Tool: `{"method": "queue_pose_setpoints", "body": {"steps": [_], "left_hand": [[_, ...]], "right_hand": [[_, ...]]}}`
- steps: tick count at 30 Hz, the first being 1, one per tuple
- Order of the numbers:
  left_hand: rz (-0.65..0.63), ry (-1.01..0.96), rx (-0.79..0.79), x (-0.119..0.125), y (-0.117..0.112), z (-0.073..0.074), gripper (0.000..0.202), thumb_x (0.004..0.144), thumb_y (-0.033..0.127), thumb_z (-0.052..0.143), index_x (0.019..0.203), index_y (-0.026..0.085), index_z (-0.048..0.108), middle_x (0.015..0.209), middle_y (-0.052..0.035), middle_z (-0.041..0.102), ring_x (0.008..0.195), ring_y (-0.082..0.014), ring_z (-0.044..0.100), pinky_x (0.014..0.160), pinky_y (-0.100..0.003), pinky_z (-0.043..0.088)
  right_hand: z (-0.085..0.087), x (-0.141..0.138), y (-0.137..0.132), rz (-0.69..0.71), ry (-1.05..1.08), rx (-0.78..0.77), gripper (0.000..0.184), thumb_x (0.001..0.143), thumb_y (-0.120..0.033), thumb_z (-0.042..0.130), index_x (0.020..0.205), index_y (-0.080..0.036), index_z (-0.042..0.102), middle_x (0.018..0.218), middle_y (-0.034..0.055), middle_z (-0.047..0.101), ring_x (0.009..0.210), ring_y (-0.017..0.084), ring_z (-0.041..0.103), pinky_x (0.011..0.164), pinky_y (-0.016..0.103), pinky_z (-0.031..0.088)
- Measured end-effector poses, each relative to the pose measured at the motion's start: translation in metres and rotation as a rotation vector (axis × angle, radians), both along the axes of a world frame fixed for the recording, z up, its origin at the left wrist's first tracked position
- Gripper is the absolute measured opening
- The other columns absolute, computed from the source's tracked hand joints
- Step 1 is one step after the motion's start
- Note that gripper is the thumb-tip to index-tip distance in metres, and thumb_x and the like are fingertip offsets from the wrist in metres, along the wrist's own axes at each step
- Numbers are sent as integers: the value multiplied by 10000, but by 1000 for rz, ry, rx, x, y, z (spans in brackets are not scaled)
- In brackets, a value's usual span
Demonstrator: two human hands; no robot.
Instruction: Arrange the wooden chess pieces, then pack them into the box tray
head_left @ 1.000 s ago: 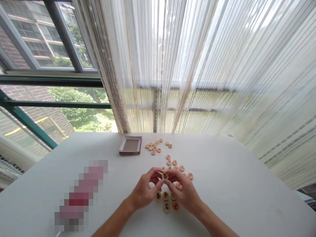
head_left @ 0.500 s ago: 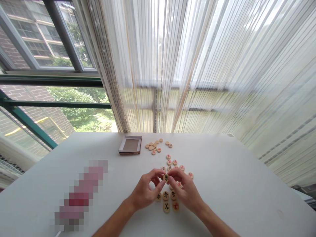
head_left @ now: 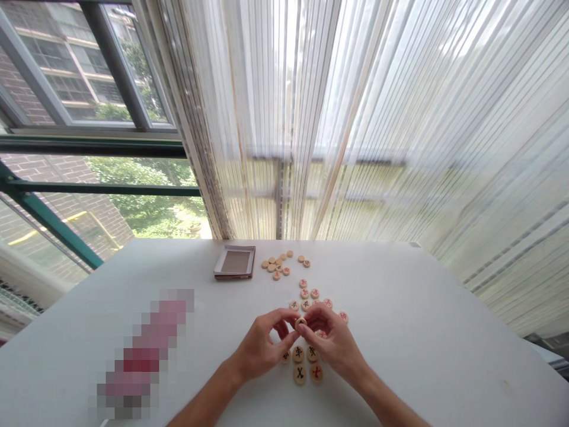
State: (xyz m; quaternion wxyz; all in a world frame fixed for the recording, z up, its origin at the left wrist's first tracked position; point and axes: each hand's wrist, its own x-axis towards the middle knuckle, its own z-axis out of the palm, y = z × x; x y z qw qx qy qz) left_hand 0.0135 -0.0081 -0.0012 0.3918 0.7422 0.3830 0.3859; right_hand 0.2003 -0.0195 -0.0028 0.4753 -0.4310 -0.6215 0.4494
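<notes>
Between my two hands is a round wooden Chinese chess piece (head_left: pixel 301 324), raised over the table and partly covered by fingertips. My left hand (head_left: pixel 269 344) pinches it from the left with thumb and fingers. From the other side my right hand (head_left: pixel 333 335) grips it too, its thumb across the face. Just below the hands lie black-marked pieces (head_left: pixel 298 354) and a red-marked piece (head_left: pixel 316 373). Beyond the fingers sit more red-marked pieces (head_left: pixel 315 293) and black-marked pieces (head_left: pixel 305 305). My right hand hides some of the pieces beneath it.
A shallow open box (head_left: pixel 235 262) stands toward the back of the white table (head_left: pixel 409 332). Right of it is a loose group of pieces (head_left: pixel 272 261), several without visible marks. A blurred-out pink patch (head_left: pixel 146 350) covers something on the left. A striped curtain (head_left: pixel 311 118) hangs behind.
The held piece's black character showed clearly before; now my right thumb has slid over it and covers most of it. Both hands stay in nearly the same spot.
</notes>
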Motion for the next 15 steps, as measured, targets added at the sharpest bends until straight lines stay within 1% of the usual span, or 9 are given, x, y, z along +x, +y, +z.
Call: {"method": "queue_pose_setpoints", "body": {"steps": [4,8,11,15], "left_hand": [[-37,13,0,1,-2,2,233,870,300,629,1082,205,658,907,-45,709,684,-134,647,607,-215,525],[-44,24,8,1,-2,5,238,864,291,625,1083,205,660,903,-50,709,690,-141,646,565,-205,513],[-42,22,8,0,-1,6,256,864,290,621,1104,204,653,927,-57,707,711,-146,651,601,-220,531],[-30,14,3,-2,0,4,264,870,286,618,1118,198,643,912,-58,705,729,-152,656,655,-238,546]], "right_hand": [[-2,0,0,-13,-12,-37,238,851,-418,681,839,-203,579,766,11,674,710,168,669,653,279,552],[-1,1,-1,-14,-4,-51,255,847,-432,688,816,-202,583,746,12,680,698,172,675,641,275,547],[1,1,-1,-15,11,-45,264,860,-447,669,808,-201,592,750,12,673,695,169,673,639,270,548],[1,1,-1,2,31,-46,263,894,-458,620,839,-203,598,782,20,666,730,179,684,684,292,566]]}}
